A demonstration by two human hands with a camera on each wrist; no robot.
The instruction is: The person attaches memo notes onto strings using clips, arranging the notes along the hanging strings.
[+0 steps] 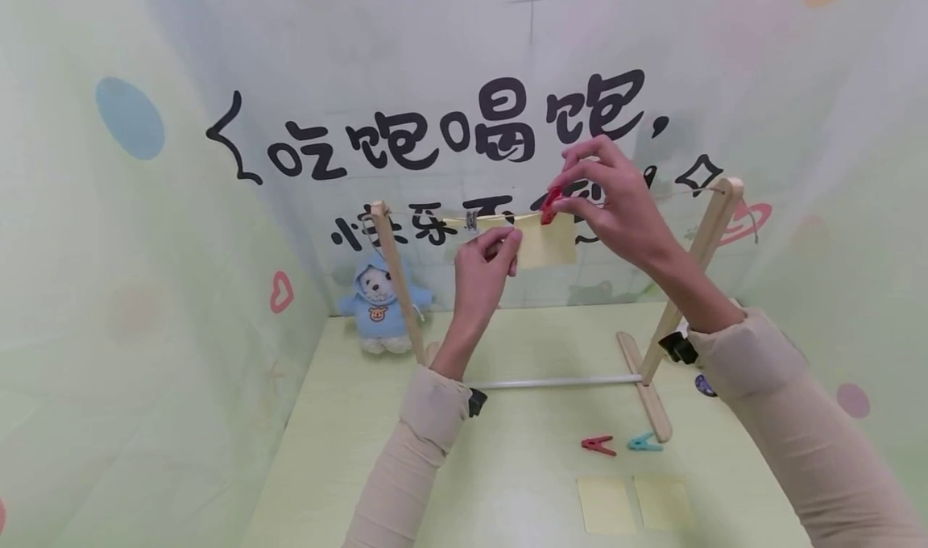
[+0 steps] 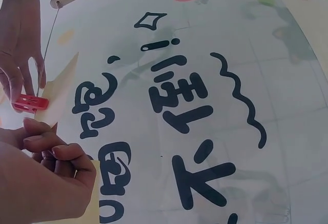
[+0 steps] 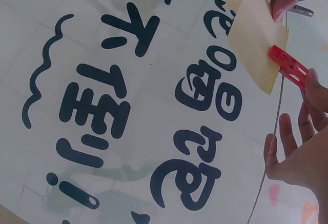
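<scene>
Pale yellow, flat paper note (image 1: 548, 250) hangs at the thin string (image 3: 280, 98) between two wooden posts (image 1: 710, 238). Looks very light, limp, easily creased; best taken by an edge. Red plastic clothespin (image 1: 548, 211) at its upper edge: probably light, stiff, springy; squeeze the tail ends. Right hand (image 1: 616, 197): thumb and fingertips nearly together, pinching the clothespin. Left hand (image 1: 487, 262): fingers curled in, pinching the note's left edge.

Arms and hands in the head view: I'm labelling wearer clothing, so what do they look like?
Left sleeve and right sleeve are beige with turned-back cuffs; a small black fitting shows at each. Left hand and right hand are ungloved.
</scene>
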